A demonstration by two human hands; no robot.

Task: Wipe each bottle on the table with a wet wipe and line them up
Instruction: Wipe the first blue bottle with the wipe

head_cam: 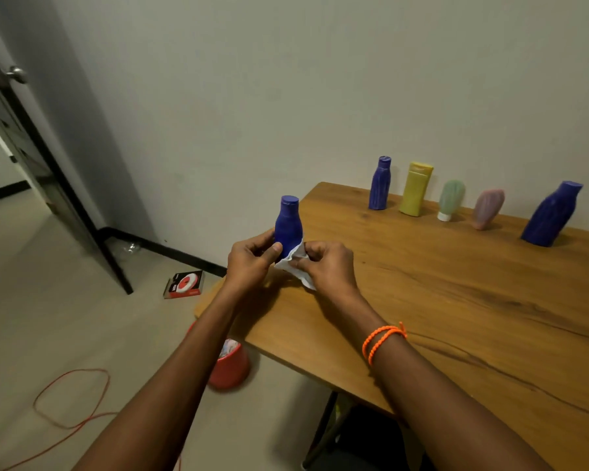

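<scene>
Centre frame: left hand (252,260) grips blue bottle (288,226) | right hand (327,266) pinches wet wipe (295,263) | risk: bottle, held past the counter (456,300) edge, could slip floorward.

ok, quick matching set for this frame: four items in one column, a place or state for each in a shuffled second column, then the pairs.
Items:
1. small blue bottle
2. yellow bottle
3. red bin
4. wet wipe

Places/states:
A. on the floor under the table's near-left edge
B. held up in the left hand, over the table's left end
C. standing in the row by the wall, second from the left
D. pinched in the right hand, against the base of the held bottle

Pairs: 1-B, 2-C, 3-A, 4-D
</scene>
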